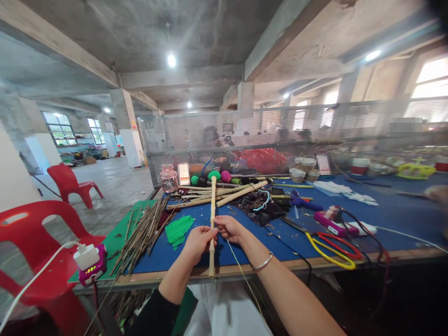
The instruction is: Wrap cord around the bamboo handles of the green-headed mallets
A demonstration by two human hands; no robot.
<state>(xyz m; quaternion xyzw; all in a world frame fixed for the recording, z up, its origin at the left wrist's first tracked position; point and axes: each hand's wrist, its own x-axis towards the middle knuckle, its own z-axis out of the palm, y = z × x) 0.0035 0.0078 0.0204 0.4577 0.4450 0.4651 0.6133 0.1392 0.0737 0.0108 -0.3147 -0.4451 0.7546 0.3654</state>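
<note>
A pale bamboo stick [213,200] stands lengthwise in front of me, its near end over the table edge and its far end by a green ball [214,175]. My left hand [202,241] is closed round its lower part. Just above, my right hand [229,228] pinches at the stick's right side, fingertips touching it. A thin pale strand [241,268] trails from my right hand down past the table edge; its other end is hidden by the fingers. Left of the stick, a crumpled green cloth [179,230] lies on the blue table top [150,258].
Thin brown twigs [142,238] are heaped left. More bamboo poles [241,192] lie behind. Yellow-handled scissors [327,256], a purple power strip [331,225] and a blue tool [306,201] lie right. A mesh screen [196,135] borders the back; a red chair [38,247] stands left.
</note>
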